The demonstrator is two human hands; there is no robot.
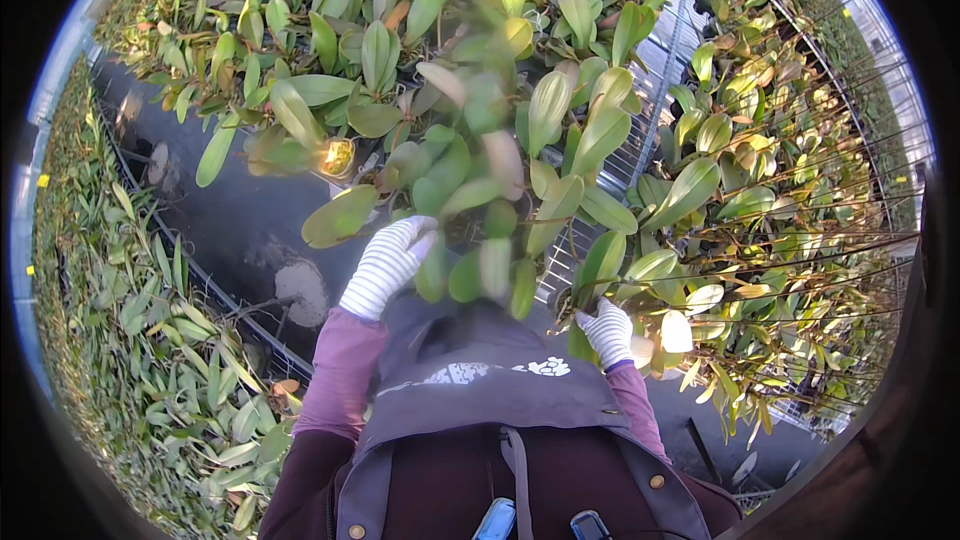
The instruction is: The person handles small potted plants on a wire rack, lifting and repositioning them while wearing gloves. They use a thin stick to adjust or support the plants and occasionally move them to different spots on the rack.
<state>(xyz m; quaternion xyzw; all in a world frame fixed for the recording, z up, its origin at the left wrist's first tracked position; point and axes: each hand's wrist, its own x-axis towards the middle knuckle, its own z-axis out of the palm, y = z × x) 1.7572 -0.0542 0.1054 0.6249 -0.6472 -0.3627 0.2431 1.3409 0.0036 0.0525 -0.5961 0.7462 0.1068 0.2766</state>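
Note:
My left hand (392, 261), in a striped white and grey glove, is at the near edge of a mass of broad-leaved potted orchid plants (442, 172). Its fingers are bent close beside the leaves; whether they grip anything is hidden. My right hand (606, 330), gloved alike, is at the base of an orchid plant (602, 262) with upright green leaves, its fingertips touching the lower part. What it holds cannot be made out. Left of the central plants, a small pot (337, 157) with yellowish medium shows among the leaves.
Wire-mesh benches (637, 135) carry dense plants ahead and to the right, where thin dark stakes (817, 221) stick out. Another plant-covered bench (172, 360) lies left across a dark floor (247, 217). A grey apron (495, 390) covers my front.

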